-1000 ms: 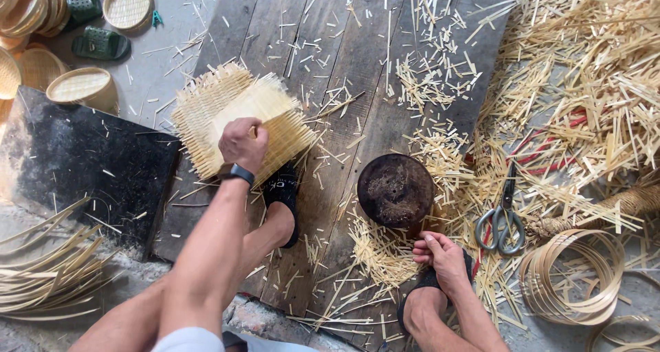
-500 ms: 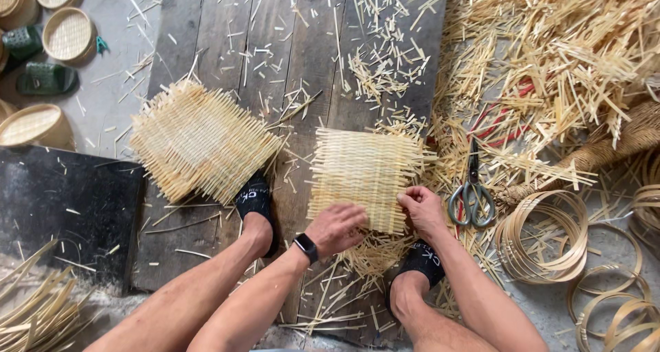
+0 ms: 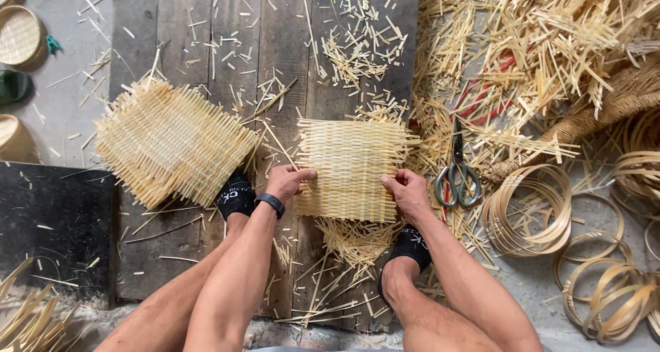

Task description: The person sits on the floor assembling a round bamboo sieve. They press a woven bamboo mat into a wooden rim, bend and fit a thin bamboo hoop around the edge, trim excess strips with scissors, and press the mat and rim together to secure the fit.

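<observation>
1. We look straight down at a dark plank floor [image 3: 275, 63] littered with pale bamboo offcuts.
2. A square woven bamboo mat [image 3: 350, 170] lies flat near the centre of the view, its strip ends sticking out along the edges.
3. Our left hand [image 3: 287, 182] sits at the mat's 9 o'clock edge. The thumb lies over the top face; the other fingers are curled at or under the rim, so we cannot tell how firmly they pinch.
4. A black band is on the left wrist.
5. Our right hand [image 3: 407, 192] meets the mat at about its 4 o'clock corner. The fingers are curled close, thumb and forefinger touching the protruding strip ends.
6. The mat lies between the two hands, with most of it toward 12 o'clock from the fingertips.
7. A stack of similar woven mats [image 3: 172, 142] lies well apart at 9 o'clock from the held mat.
8. Scissors [image 3: 457, 173] lie just beside the right hand, at its 2 o'clock.
9. Bamboo hoops [image 3: 529, 211] lie at 3 o'clock, with more toward 4 o'clock.
10. A heap of loose bamboo strips [image 3: 543, 49] fills the 1 to 2 o'clock quarter.
11. Our feet in black sandals sit at 6 o'clock of the mat.
</observation>
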